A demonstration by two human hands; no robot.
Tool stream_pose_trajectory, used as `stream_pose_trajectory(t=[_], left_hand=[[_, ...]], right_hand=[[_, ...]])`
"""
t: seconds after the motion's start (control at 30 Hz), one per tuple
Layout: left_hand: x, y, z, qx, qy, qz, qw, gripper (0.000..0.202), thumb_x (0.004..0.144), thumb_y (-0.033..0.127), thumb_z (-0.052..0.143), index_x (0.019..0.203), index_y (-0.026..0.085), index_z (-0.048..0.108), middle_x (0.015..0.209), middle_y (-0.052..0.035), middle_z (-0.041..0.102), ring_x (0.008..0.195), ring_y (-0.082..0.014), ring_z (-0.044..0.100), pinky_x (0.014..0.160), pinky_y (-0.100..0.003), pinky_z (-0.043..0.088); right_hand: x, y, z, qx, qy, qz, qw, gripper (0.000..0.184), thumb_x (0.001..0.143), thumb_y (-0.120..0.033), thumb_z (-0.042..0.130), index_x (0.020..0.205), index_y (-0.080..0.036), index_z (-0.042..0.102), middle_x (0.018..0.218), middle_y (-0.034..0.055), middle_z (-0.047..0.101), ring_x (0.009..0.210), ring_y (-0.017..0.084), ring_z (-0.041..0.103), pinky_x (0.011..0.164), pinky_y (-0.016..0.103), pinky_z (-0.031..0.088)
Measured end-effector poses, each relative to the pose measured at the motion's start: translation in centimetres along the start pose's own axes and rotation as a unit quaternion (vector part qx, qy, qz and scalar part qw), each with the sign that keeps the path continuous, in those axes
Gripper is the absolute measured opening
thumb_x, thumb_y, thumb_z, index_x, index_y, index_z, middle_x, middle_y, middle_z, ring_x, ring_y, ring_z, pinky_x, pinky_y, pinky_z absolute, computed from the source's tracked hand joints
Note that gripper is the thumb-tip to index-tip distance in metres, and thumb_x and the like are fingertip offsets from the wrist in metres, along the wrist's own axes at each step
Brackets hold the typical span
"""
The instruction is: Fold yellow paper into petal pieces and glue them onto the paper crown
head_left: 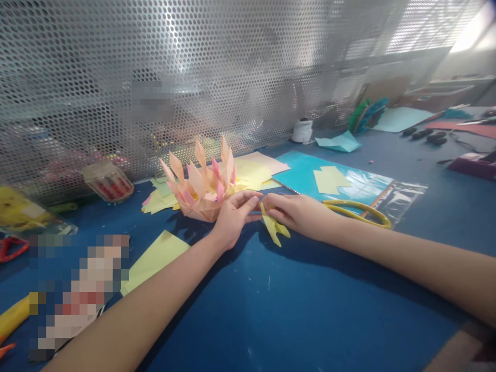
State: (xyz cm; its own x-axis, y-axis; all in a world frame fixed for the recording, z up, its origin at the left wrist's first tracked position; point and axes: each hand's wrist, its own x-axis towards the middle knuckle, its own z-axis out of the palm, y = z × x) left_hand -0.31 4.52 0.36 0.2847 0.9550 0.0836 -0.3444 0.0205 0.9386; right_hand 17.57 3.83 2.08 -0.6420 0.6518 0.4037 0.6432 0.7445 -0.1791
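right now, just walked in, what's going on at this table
A person is working with paper at a blue table. The right hand holds a small yellow folded piece; the left hand is close beside it, its grip unclear. A spiky peach-and-pink paper model stands just beyond the left hand, and a pale yellow-green sheet lies nearer the person.

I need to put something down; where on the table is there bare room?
Widest: the table between left forearm and right forearm, nearest the camera. Smaller: the patch between the clear plastic and purple object. Beyond the left hand it is crowded: the peach paper craft, loose papers and blue sheet sit close together.
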Motion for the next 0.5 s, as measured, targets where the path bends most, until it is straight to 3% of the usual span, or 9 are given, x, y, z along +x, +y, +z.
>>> stream_pose_trajectory(t=[0.23,0.5], left_hand=[[0.24,-0.13,-0.16,-0.02,0.005,-0.015,1.0,0.029,0.065,0.035,0.079,0.08,0.016,0.065,0.076,0.0009,0.063,0.069,-0.0113,0.061,0.067,-0.026,0.052],[0.25,0.52,-0.56,-0.033,-0.047,-0.067,0.996,0.032,0.054,0.03,0.087,0.075,0.016,0.068,0.076,0.0003,0.065,0.074,-0.0121,0.062,0.072,-0.026,0.05]], right_hand=[[-0.1,0.18,-0.44,-0.043,0.0,-0.056,0.998,0.022,0.085,-0.01,0.041,0.097,-0.019,0.057,0.072,0.0034,0.06,0.062,0.015,0.053,0.054,0.023,0.035],[-0.22,-0.06,-0.6,0.002,0.022,-0.052,0.998,0.021,0.092,-0.018,0.034,0.091,-0.021,0.055,0.083,0.0058,0.064,0.068,0.015,0.059,0.056,0.024,0.045]])
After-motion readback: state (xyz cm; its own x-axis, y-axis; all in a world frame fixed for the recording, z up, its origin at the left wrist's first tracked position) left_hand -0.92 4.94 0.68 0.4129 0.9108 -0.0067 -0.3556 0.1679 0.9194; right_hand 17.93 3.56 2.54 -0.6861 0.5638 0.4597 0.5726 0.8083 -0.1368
